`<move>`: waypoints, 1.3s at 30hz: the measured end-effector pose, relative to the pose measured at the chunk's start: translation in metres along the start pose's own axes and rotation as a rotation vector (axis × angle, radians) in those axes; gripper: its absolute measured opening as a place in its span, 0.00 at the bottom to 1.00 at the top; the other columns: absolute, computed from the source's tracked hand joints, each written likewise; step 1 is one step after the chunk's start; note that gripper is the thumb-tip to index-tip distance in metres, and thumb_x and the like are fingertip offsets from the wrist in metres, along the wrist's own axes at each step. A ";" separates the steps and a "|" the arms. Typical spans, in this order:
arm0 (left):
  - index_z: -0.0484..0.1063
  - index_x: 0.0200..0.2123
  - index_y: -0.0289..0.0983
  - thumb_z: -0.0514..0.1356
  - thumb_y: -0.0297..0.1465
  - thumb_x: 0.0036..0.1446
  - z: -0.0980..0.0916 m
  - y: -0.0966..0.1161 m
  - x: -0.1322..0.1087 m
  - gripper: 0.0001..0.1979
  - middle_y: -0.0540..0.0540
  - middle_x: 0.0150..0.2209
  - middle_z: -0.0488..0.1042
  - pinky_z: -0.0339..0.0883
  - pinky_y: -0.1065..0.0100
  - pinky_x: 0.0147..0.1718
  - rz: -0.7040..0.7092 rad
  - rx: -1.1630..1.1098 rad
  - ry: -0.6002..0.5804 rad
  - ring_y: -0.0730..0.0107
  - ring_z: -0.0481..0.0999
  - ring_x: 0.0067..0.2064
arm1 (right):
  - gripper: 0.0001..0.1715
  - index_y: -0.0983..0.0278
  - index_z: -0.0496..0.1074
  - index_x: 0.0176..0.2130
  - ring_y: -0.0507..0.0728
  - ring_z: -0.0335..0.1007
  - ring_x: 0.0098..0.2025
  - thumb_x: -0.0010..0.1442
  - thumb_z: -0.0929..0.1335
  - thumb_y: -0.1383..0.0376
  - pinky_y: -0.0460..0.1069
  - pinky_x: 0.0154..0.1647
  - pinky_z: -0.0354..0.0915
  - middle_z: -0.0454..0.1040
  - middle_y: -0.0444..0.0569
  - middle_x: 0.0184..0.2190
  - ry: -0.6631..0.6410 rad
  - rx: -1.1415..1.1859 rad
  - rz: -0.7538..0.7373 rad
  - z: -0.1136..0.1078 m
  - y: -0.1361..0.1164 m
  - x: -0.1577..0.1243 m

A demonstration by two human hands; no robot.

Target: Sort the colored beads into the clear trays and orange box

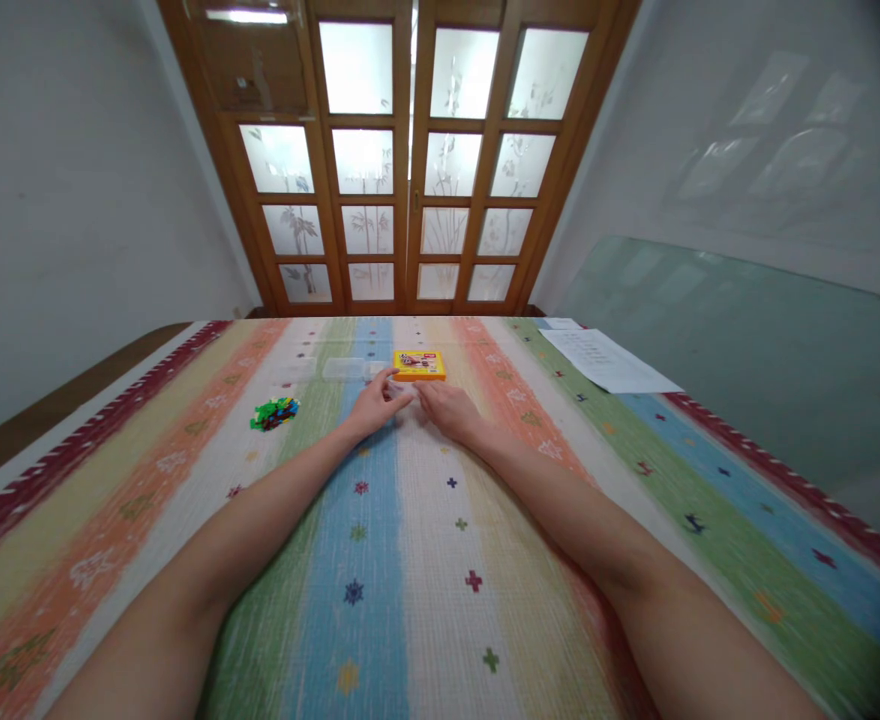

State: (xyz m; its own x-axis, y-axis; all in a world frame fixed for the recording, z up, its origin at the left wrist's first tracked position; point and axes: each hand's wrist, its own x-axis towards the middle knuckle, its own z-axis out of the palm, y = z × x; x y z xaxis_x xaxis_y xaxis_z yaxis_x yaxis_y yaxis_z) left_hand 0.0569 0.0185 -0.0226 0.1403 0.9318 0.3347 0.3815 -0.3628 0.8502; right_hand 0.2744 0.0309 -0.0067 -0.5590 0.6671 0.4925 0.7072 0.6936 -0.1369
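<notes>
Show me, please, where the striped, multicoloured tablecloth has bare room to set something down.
The tablecloth is bare between both forearms, and between the right one and white printed paper. It's crowded around the yellow rectangular box, by the left hand, right hand and transparent containers, and under the green-blue pile.

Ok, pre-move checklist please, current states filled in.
1. Both hands visible: ok, left hand and right hand close together.
2. What they hold: cannot tell, too small.
3. Yellow box on striped tablecloth: ok, just beyond the hands.
4. Small coloured pieces in one pile: ok, left of the hands.
5. Clear plastic container contents: cannot tell.
6. White paper sheet clear of hands: ok, off right.
</notes>
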 end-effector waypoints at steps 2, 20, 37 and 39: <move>0.63 0.67 0.38 0.72 0.40 0.54 0.003 -0.002 -0.002 0.40 0.41 0.50 0.79 0.72 0.55 0.54 0.054 0.009 -0.043 0.60 0.79 0.48 | 0.19 0.64 0.73 0.55 0.61 0.77 0.47 0.76 0.58 0.64 0.52 0.49 0.69 0.80 0.57 0.48 0.060 0.023 0.127 -0.003 0.002 0.001; 0.57 0.73 0.41 0.67 0.32 0.55 0.011 -0.007 -0.006 0.43 0.38 0.67 0.68 0.65 0.48 0.65 0.177 -0.067 -0.133 0.52 0.72 0.63 | 0.20 0.62 0.71 0.52 0.60 0.74 0.40 0.71 0.63 0.53 0.52 0.43 0.68 0.78 0.52 0.42 0.283 0.369 0.460 -0.010 0.023 0.000; 0.48 0.76 0.42 0.67 0.32 0.57 0.000 -0.009 0.003 0.48 0.34 0.69 0.64 0.66 0.50 0.64 0.017 -0.217 -0.046 0.56 0.72 0.64 | 0.12 0.60 0.76 0.50 0.61 0.67 0.63 0.73 0.64 0.64 0.61 0.65 0.65 0.73 0.55 0.60 0.086 0.130 -0.136 -0.016 0.017 -0.003; 0.51 0.75 0.43 0.66 0.32 0.57 -0.001 -0.009 0.002 0.46 0.33 0.72 0.60 0.66 0.49 0.64 0.015 -0.179 -0.060 0.55 0.71 0.65 | 0.12 0.60 0.76 0.50 0.61 0.67 0.64 0.73 0.64 0.64 0.60 0.65 0.65 0.73 0.55 0.61 0.112 0.139 -0.060 -0.018 0.029 -0.004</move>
State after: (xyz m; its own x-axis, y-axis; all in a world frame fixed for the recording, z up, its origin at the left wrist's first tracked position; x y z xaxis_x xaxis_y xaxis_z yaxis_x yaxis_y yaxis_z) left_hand 0.0527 0.0242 -0.0294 0.2005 0.9233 0.3274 0.2111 -0.3671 0.9059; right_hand 0.3047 0.0433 0.0030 -0.5415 0.5941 0.5948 0.6028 0.7676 -0.2180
